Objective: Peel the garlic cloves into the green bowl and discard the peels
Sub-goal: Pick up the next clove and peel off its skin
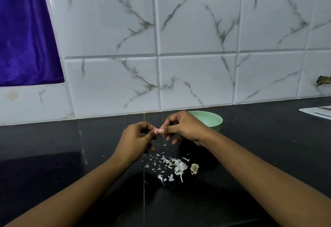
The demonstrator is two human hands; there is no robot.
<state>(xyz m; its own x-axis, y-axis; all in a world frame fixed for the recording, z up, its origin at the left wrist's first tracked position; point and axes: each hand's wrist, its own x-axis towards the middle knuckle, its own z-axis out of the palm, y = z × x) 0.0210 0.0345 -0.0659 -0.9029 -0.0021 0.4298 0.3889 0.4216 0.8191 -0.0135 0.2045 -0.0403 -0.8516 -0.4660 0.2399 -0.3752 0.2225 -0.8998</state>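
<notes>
Nearest: two bare forearms (268,174) reaching in over a black counter (71,155). Just behind the grip, partly hidden by the right hand (180,128): a green bowl (214,119), upright, only its pale inner wall showing; contents cannot be told. At the grip itself, held above the counter: a garlic clove (159,131), small, smooth, pale pink. Pinched on one side by the curled fingers and thumb of the left hand (138,137), on the other by the right thumb and forefinger. Below the grip, toward the camera: scattered white peels (172,164), with a dry root stub (194,168) just right of them.
</notes>
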